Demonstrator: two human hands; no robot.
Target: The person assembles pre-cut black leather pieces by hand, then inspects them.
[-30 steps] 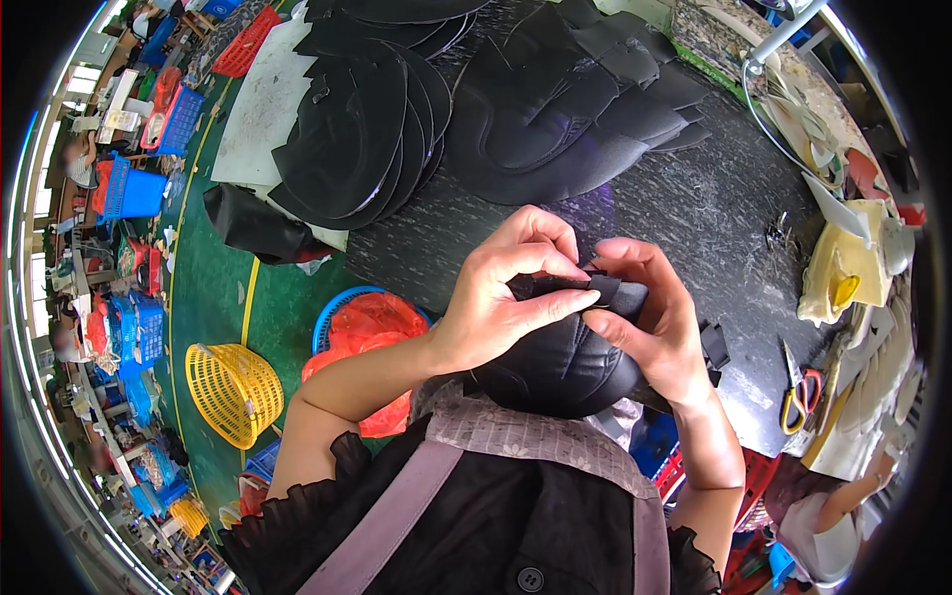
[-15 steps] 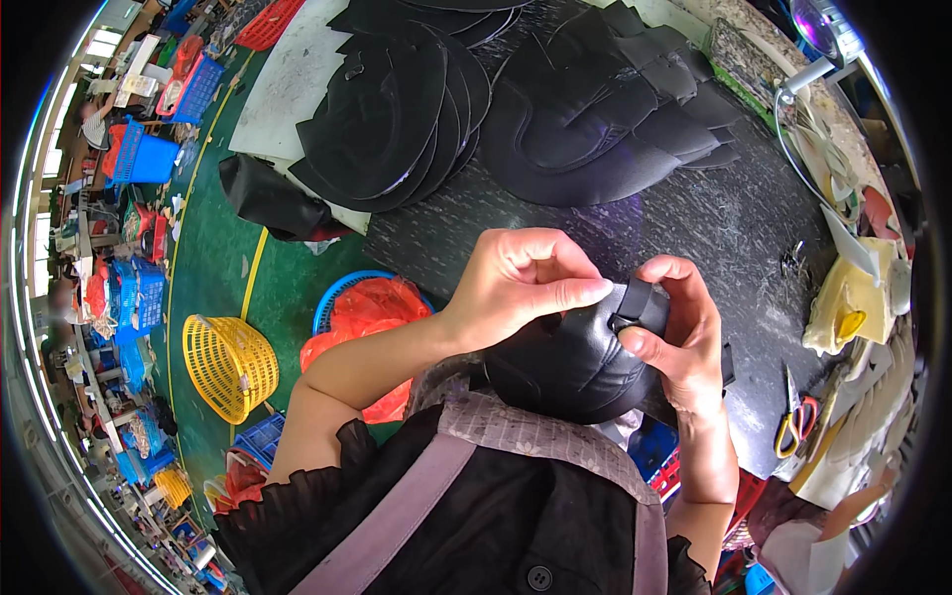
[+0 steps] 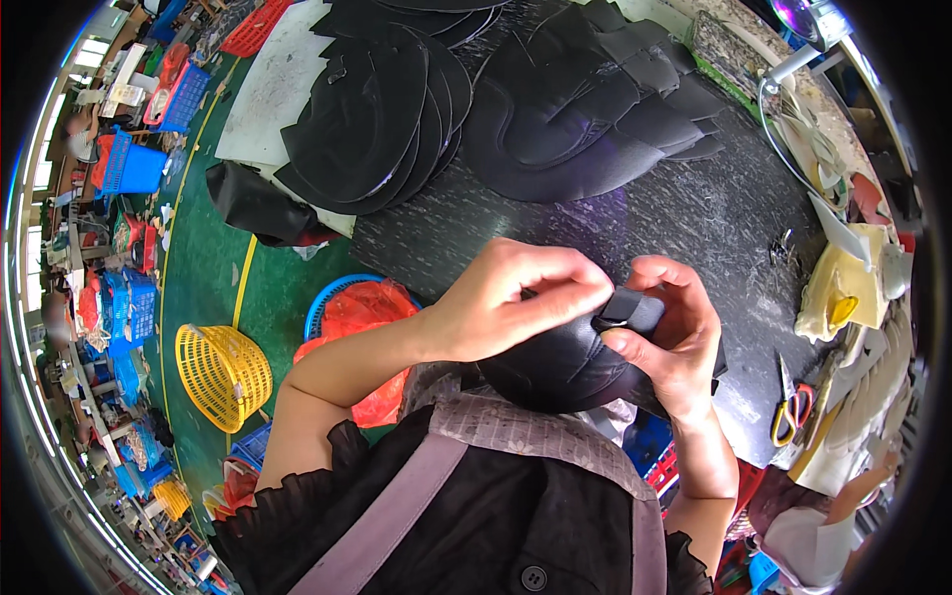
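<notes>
A puffy black leather shoe upper [image 3: 555,369] is held up in front of my chest, its rounded lower part hanging down. A short black strap [image 3: 619,307] stands up at its top edge, folded over. My left hand [image 3: 526,297] is closed, thumb and forefinger pinched together at the strap's left end. From the other side my right hand [image 3: 684,332] grips the upper, thumb on the near face beside the strap and fingers curled behind. Whatever lies between the left fingertips is too small to make out.
Stacks of flat black leather pieces [image 3: 367,119] and stitched black pieces [image 3: 565,129] lie at the table's far side. Scissors [image 3: 791,402] and a yellow cloth [image 3: 843,288] are at right. A yellow basket [image 3: 223,377] and a red bag [image 3: 367,317] in a blue basket stand left.
My left hand has closed in on the strap and its pinch is tighter. The strap has tipped over and the upper has turned slightly. The whole view has shifted a little.
</notes>
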